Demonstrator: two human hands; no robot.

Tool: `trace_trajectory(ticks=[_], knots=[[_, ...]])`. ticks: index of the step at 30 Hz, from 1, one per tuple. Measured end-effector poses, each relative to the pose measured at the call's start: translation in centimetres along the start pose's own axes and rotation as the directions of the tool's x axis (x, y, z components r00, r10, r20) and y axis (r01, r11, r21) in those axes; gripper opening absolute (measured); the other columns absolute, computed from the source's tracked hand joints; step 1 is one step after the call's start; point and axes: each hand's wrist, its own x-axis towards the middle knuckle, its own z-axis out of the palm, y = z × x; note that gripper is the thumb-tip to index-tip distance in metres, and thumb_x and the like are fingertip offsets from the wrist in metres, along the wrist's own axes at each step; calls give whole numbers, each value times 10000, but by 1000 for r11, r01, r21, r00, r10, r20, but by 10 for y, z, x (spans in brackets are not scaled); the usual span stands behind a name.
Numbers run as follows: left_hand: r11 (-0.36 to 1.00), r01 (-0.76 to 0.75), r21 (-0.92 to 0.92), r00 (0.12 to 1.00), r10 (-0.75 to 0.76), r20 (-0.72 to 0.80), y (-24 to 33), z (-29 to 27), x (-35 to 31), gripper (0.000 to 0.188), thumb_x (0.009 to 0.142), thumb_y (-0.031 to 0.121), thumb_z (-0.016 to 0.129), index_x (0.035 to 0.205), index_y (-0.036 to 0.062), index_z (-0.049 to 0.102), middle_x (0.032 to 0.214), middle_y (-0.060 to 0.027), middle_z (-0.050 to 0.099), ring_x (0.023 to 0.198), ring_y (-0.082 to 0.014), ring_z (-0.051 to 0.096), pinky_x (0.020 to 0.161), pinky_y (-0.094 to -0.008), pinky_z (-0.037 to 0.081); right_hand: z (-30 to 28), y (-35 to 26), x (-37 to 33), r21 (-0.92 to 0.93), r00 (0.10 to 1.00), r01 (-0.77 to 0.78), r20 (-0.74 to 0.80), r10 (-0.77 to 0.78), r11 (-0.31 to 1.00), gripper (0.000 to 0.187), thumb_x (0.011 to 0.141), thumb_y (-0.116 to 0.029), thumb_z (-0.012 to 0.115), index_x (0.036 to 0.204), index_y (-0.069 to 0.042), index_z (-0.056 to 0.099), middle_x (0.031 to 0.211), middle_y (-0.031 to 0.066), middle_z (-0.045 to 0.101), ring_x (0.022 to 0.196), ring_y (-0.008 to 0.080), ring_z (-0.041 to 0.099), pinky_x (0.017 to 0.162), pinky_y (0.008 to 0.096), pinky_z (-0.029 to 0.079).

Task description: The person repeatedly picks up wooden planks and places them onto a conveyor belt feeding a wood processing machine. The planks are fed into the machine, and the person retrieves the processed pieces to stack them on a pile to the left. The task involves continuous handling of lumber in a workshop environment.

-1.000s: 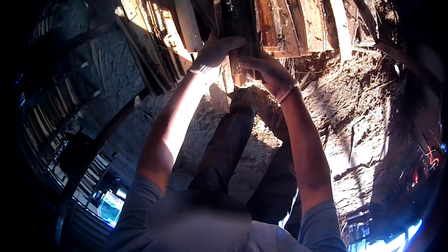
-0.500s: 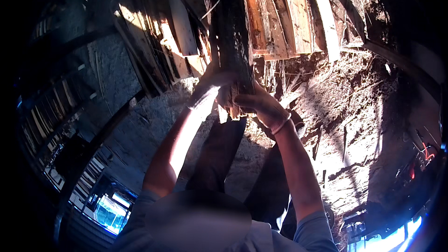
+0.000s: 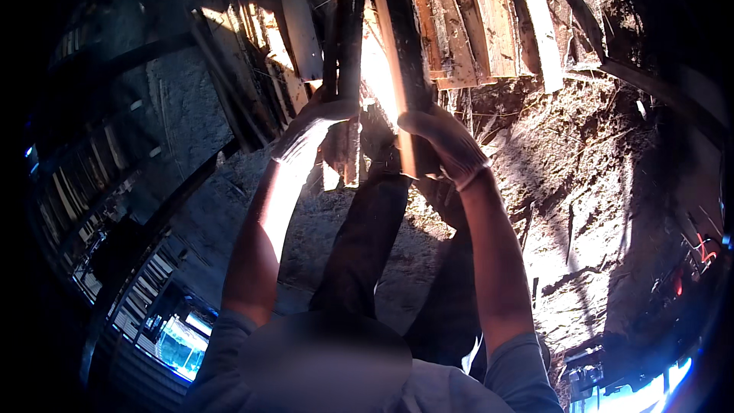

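Note:
My gloved left hand (image 3: 315,124) is closed round the near end of a dark, rough-edged wooden plank (image 3: 351,61). Just to its right, my gloved right hand (image 3: 442,134) grips a second wooden plank (image 3: 411,53), its narrow edge catching bright sun. The two planks are held apart, side by side, with a sunlit gap between them. Both point away from me, and their far ends run out of the top of the picture. My fingers are partly hidden behind the wood.
Rough wooden boards (image 3: 489,23) lie beyond my right hand, and more boards (image 3: 252,53) lie to the left. Sunlit ground with debris (image 3: 566,183) spreads at right. A long dark beam (image 3: 183,195) crosses the left side. Stacked slats (image 3: 76,183) stand farther left.
What looked like one dark mass of wood between my hands has parted into two planks. My left hand has moved left and my right hand slightly right.

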Motion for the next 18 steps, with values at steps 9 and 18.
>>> trace_trajectory(ticks=[9, 18], knots=[[991, -135, -10, 989, 134, -68, -23, 15, -8, 502, 842, 145, 725, 1304, 26, 571, 1077, -64, 654, 950, -140, 626, 812, -328, 540, 58, 84, 8, -461, 850, -133, -508, -138, 878, 1007, 718, -414, 824, 1429, 61, 292, 1087, 249, 674, 1053, 378, 671, 900, 448, 524], [980, -166, -109, 978, 178, 108, -40, 2, 17, 461, 787, 54, 754, 1227, 16, 622, 1035, -75, 699, 895, -174, 682, 785, -320, 587, -61, 177, 66, -477, 939, 344, 167, -301, 809, 480, 1105, -291, 317, 1418, 50, 450, 1155, 184, 693, 1069, 190, 690, 1066, 328, 479]])
